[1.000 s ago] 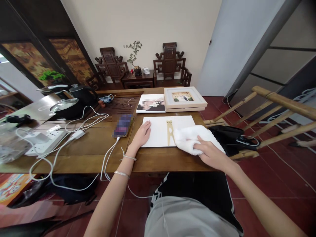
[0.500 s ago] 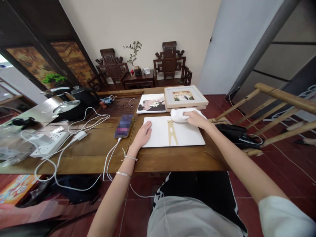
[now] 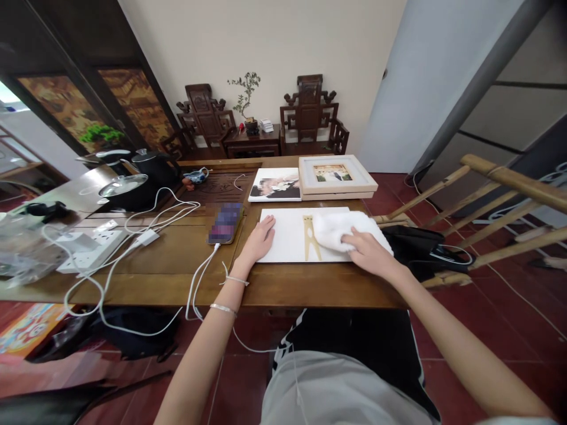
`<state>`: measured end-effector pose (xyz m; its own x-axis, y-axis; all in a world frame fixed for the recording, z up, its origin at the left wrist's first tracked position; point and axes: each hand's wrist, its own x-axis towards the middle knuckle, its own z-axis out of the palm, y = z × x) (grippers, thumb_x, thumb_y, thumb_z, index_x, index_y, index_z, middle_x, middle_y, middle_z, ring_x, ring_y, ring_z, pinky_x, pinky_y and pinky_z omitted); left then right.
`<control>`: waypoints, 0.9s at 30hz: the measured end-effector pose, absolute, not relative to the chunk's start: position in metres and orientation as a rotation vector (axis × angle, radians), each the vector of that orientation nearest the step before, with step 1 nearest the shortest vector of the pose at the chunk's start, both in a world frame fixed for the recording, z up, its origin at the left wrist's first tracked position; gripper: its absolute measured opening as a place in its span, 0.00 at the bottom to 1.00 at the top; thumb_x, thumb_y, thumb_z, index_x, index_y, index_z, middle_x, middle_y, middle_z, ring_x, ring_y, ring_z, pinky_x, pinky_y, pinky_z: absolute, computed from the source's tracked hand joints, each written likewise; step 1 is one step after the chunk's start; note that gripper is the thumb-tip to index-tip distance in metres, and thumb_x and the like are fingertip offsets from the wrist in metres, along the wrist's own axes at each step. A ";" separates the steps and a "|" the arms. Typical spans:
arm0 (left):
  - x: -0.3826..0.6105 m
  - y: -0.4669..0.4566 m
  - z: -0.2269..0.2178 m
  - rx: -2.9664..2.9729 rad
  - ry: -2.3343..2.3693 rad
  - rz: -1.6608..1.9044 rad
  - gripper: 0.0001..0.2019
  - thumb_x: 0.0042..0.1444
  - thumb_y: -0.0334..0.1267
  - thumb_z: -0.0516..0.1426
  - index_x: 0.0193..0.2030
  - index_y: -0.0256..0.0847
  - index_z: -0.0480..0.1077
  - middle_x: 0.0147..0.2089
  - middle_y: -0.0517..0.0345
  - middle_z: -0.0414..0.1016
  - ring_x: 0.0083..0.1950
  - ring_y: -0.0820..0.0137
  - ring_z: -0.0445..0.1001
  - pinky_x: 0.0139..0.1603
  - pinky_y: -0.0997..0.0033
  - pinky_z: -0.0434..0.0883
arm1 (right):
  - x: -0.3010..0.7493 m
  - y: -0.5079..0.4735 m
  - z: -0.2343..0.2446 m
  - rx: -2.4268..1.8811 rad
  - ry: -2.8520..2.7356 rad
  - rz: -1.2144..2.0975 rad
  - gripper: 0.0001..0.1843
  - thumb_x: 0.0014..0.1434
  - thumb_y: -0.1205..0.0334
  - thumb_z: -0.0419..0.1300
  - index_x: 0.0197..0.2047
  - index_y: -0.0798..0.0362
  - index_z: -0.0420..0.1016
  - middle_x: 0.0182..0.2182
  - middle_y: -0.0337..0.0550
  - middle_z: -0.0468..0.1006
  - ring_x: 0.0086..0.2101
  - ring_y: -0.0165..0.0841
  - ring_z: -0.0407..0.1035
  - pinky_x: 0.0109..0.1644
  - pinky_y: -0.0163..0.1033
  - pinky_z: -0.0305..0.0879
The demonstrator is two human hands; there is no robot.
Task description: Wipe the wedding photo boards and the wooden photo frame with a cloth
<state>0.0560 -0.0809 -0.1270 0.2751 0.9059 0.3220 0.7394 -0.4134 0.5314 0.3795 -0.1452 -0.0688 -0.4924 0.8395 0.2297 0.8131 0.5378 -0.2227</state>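
Note:
A white board (image 3: 286,236) lies flat near the table's front edge, with a yellowish A-shaped stand leg (image 3: 309,236) on its surface. My left hand (image 3: 261,239) rests on the board's left edge, fingers stretched out and holding nothing. On the right half of the board, my right hand (image 3: 365,251) grips a fluffy white cloth (image 3: 339,230) that covers the board's right part and hangs past its edge. Behind the board lie a photo panel (image 3: 274,186) and, to its right, a pale wooden picture frame (image 3: 336,177) with a photo inside.
A phone (image 3: 225,223) on a charging cable lies left of the board. Farther left are a power strip (image 3: 95,248), tangled white cables, a lidded pan (image 3: 126,189) and a black kettle (image 3: 155,168). A bamboo chair (image 3: 509,177) stands at the right.
My right hand has drawn the white cloth from the board's far right edge towards me. My left hand has stayed on the board's left edge.

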 end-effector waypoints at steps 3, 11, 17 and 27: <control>0.057 -0.081 -0.126 2.267 1.519 0.860 0.23 0.65 0.36 0.46 0.64 0.35 0.66 0.70 0.45 0.62 0.73 0.59 0.57 0.73 0.50 0.52 | 0.386 -0.189 -0.067 -1.301 -2.538 0.156 0.19 0.45 0.76 0.46 0.32 0.48 0.73 0.31 0.42 0.77 0.40 0.42 0.73 0.53 0.46 0.64; 0.057 -0.081 -0.127 2.272 1.518 0.864 0.23 0.64 0.36 0.47 0.64 0.37 0.67 0.70 0.47 0.63 0.73 0.59 0.57 0.73 0.50 0.54 | 0.388 -0.166 -0.066 -1.334 -2.495 0.236 0.19 0.46 0.74 0.48 0.34 0.49 0.76 0.31 0.44 0.79 0.48 0.46 0.73 0.51 0.44 0.66; 0.055 -0.080 -0.127 2.274 1.516 0.852 0.23 0.65 0.37 0.47 0.64 0.36 0.66 0.70 0.46 0.63 0.73 0.60 0.57 0.73 0.51 0.54 | 0.345 -0.078 -0.065 -1.296 -2.332 0.316 0.22 0.48 0.75 0.48 0.40 0.53 0.78 0.41 0.48 0.82 0.42 0.44 0.73 0.48 0.41 0.64; 0.054 -0.078 -0.129 2.260 1.498 0.855 0.23 0.65 0.38 0.47 0.64 0.36 0.66 0.70 0.46 0.62 0.73 0.60 0.56 0.73 0.51 0.53 | 0.291 -0.104 -0.066 -1.270 -2.631 0.135 0.28 0.51 0.81 0.48 0.51 0.57 0.75 0.62 0.60 0.68 0.67 0.50 0.49 0.64 0.67 0.50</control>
